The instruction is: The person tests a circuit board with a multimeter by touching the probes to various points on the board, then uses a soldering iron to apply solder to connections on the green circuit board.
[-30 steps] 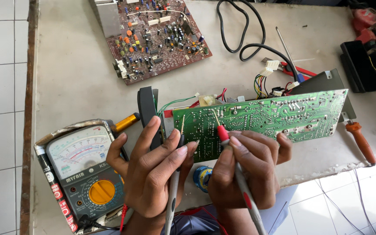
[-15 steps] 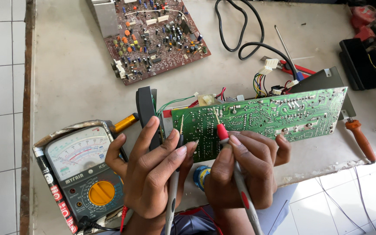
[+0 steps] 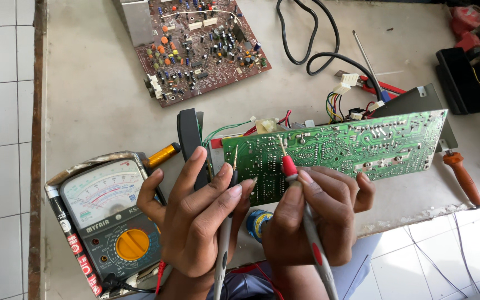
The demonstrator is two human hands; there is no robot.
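Observation:
A green circuit board (image 3: 356, 147) stands on edge on the grey bench, solder side toward me. My left hand (image 3: 195, 216) holds a black test probe (image 3: 223, 244) whose metal tip touches the board's left part. My right hand (image 3: 312, 216) grips a red test probe (image 3: 293, 172), its tip pressed on the solder side a little further right. The fingers of both hands also steady the board's lower edge. An analog multimeter (image 3: 109, 214) with a yellow dial lies at the lower left, next to my left hand.
A brown circuit board (image 3: 201, 47) lies at the back. A black cable (image 3: 312, 44) loops at the top middle. A screwdriver with an orange handle (image 3: 462, 178) lies right of the green board. A small solder reel (image 3: 258, 222) sits under my hands. Dark and red items sit at the far right.
Almost nothing differs; both probe tips stay on the green board, and my hands hold the same grip with only a slight shift of view.

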